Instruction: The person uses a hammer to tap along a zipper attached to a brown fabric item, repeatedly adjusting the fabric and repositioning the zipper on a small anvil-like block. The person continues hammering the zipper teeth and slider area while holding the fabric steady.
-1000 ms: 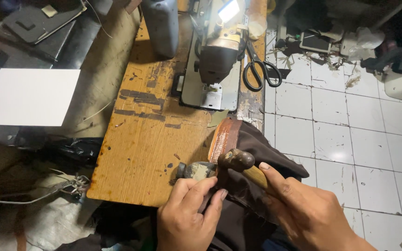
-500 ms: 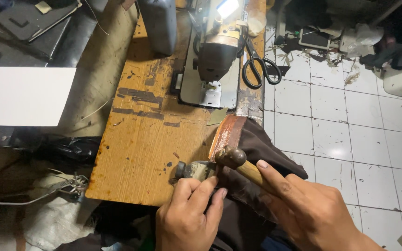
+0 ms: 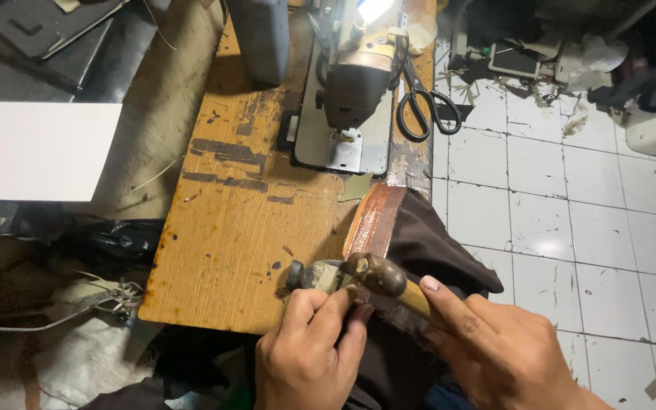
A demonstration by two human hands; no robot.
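Hammer (image 3: 383, 278) gripped in the right hand (image 3: 506, 357); left hand (image 3: 314, 353) pinches dark leather (image 3: 419, 250) on the bench (image 3: 229, 228).

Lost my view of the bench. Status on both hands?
Left hand pinching dark leather piece on the small block. Right hand gripping hammer, head down on the piece. Nothing in the way.

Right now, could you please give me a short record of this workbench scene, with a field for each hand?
left hand: left hand pinches a small metal block at the table edge
right hand: right hand grips a hammer by its handle
workpiece: dark brown leather piece hanging over the wooden table
behind: sewing machine, black scissors
floor: white tiles
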